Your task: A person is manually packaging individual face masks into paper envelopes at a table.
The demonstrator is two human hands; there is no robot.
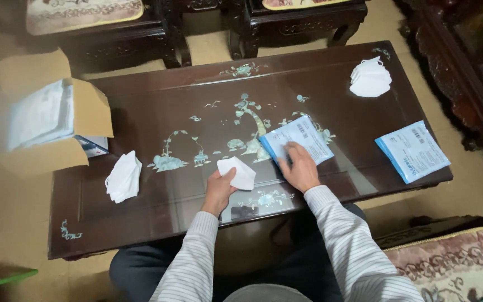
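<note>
Head view looks down on a dark lacquered tabletop [141,223] with pale inlay, where a person in striped sleeves sits at the near edge. Left hand [219,187] is curled around one folded white mask [237,173], fingers closed on its lower corner so the mask stands just above the wood. Just to the right of that hand, the right hand [299,168] lies flat and spread on a blue-and-white pouch [297,140], pressing it down without gripping it; whether the pouch is opened cannot be told. Further right of the right hand, well apart, a second pouch [413,150] of the same kind lies near the far corner of the tabletop, untouched. Beyond it, up and to the right, sits a small stack of white masks [370,77]. To the left of the left hand, near but not touching, lies another stack of masks [123,177], and further left an open cardboard box [88,109] overhangs the tabletop edge, with what look like more flat packets inside. Judging from how things lie, the mask in hand has not gone into the pouch, only two pouches are out, and both stacks are loose, so the work looks far from finished
</note>
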